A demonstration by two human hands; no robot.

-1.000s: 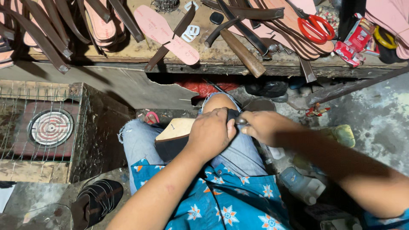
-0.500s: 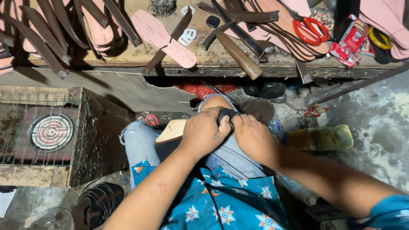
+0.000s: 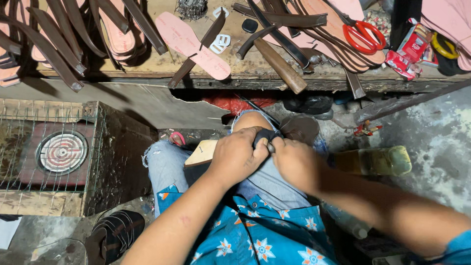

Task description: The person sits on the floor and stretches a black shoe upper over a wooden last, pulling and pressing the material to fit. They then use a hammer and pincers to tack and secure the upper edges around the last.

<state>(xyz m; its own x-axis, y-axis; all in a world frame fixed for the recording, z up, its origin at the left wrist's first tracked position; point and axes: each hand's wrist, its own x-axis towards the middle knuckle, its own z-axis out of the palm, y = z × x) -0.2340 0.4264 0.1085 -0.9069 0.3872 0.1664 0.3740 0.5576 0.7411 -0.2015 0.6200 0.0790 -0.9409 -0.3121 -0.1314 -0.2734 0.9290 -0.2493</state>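
Here, both hands are meeting over the person's lap, above pale blue jeans (image 3: 167, 167); the left hand (image 3: 235, 156) is curling closed over a flat tan shoe sole with a wooden-looking edge (image 3: 201, 153), which is lying across the thigh and sticking out to the left of the knuckles; the right hand (image 3: 293, 162) is pressing in from the right, its fingers pinching a small dark piece of strap-like material (image 3: 265, 135) at the far end of the sole, so that the two hands are touching each other there; whether the dark piece is joined to the sole I cannot tell. Far from the hands, a worn wooden workbench (image 3: 147, 64) is running across the scene; on it are lying a pink flat insole (image 3: 192, 44), long dark brown leather straps (image 3: 49, 44), a wooden-handled hammer (image 3: 279, 66) and, to the right, red-handled scissors (image 3: 363, 37). On the left a round electric coil heater under a wire grid (image 3: 61, 152) is sitting in a box; near it, at the bottom, a dark strapped sandal (image 3: 115, 235) is lying on the floor; right of the right hand, a yellowish bottle lying on its side (image 3: 375, 161) is resting on the grey floor.
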